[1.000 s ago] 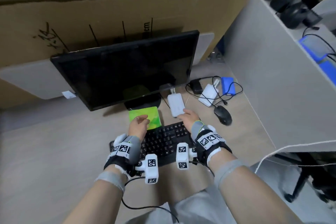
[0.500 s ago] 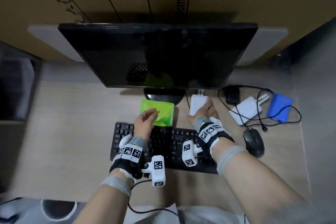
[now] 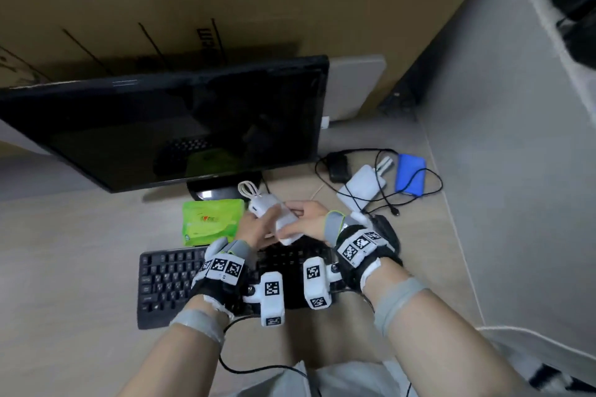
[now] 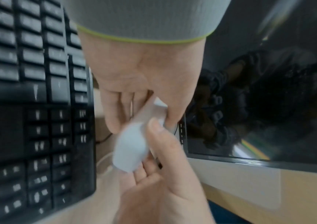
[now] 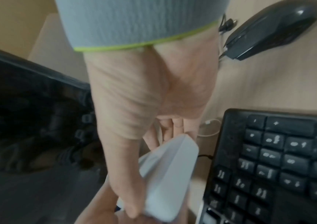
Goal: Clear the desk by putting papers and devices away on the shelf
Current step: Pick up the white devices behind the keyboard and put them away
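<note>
A white power bank (image 3: pixel 278 219) with a looped white cable (image 3: pixel 248 189) is held just above the far edge of the black keyboard (image 3: pixel 167 280). My left hand (image 3: pixel 262 226) grips its far end and my right hand (image 3: pixel 298 220) grips its near end. In the left wrist view my left hand (image 4: pixel 144 121) pinches the power bank (image 4: pixel 132 148) between fingers and thumb, and the right thumb lies on it. In the right wrist view my right hand (image 5: pixel 140 178) wraps round the power bank (image 5: pixel 170 174). A green packet (image 3: pixel 211 224) lies flat on the desk to the left.
A black monitor (image 3: pixel 177 126) stands behind the hands. To the right lie a white charger (image 3: pixel 362 185), a blue power bank (image 3: pixel 410 174), a black adapter (image 3: pixel 338 167) with tangled cables, and a black mouse (image 3: pixel 388 230) partly behind my right wrist. A grey partition (image 3: pixel 500 155) borders the right.
My right hand has lifted the white power bank off the desk. My left hand has left the green packet and moved right to grip the power bank too.
</note>
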`<state>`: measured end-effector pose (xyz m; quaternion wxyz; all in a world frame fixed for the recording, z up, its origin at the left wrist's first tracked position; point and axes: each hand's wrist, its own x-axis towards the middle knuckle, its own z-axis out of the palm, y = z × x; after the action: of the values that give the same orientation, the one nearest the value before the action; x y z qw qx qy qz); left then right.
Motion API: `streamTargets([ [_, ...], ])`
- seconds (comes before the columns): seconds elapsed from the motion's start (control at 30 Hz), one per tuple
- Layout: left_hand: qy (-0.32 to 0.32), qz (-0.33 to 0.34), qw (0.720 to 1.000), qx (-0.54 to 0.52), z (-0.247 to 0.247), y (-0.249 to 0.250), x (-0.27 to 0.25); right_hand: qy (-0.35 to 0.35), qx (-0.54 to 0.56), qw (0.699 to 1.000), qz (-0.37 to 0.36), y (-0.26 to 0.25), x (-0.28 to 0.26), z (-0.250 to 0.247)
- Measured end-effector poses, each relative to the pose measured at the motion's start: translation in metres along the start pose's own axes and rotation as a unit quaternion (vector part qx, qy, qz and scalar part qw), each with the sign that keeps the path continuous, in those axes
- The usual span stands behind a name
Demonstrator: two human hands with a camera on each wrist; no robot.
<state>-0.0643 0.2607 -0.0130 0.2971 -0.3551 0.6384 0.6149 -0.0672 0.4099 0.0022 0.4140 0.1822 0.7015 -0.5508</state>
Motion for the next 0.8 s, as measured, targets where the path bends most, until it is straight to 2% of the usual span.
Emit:
streamTargets([
  [0.07,0.034,0.018,0.999,0.022,0.012,-0.005,0.003,0.005,0.053,0.999,-0.002,0.010,-0.004,-0.010],
  [0.13,0.035,0.018,0.999,0.012,0.021,-0.011,0.007,0.043,0.080,0.995,0.034,0.023,-0.002,-0.027],
  [0.2,0.017,0.020,0.999,-0.028,0.032,-0.012,0.002,0.149,0.020,0.985,0.089,0.035,0.003,-0.050],
  [0.27,0.006,0.026,0.999,-0.038,0.041,-0.015,0.001,0.247,-0.040,0.958,0.138,0.047,0.008,-0.070],
  [0.33,0.005,0.031,0.999,-0.038,0.052,-0.016,0.000,0.302,-0.075,0.934,0.176,0.060,0.020,-0.081],
  [0.43,0.000,0.032,0.999,-0.034,0.060,-0.016,-0.001,0.346,-0.106,0.917,0.167,0.071,0.034,-0.082],
  [0.53,-0.005,0.033,0.999,-0.031,0.066,-0.013,0.003,0.429,-0.061,0.891,0.138,0.065,0.032,-0.090],
  [0.6,-0.004,0.028,0.999,-0.033,0.069,-0.013,0.005,0.436,-0.051,0.885,0.151,0.060,0.032,-0.101],
  [0.8,0.010,0.011,0.999,-0.035,0.068,-0.018,0.011,0.402,-0.021,0.893,0.199,0.042,0.052,-0.117],
])
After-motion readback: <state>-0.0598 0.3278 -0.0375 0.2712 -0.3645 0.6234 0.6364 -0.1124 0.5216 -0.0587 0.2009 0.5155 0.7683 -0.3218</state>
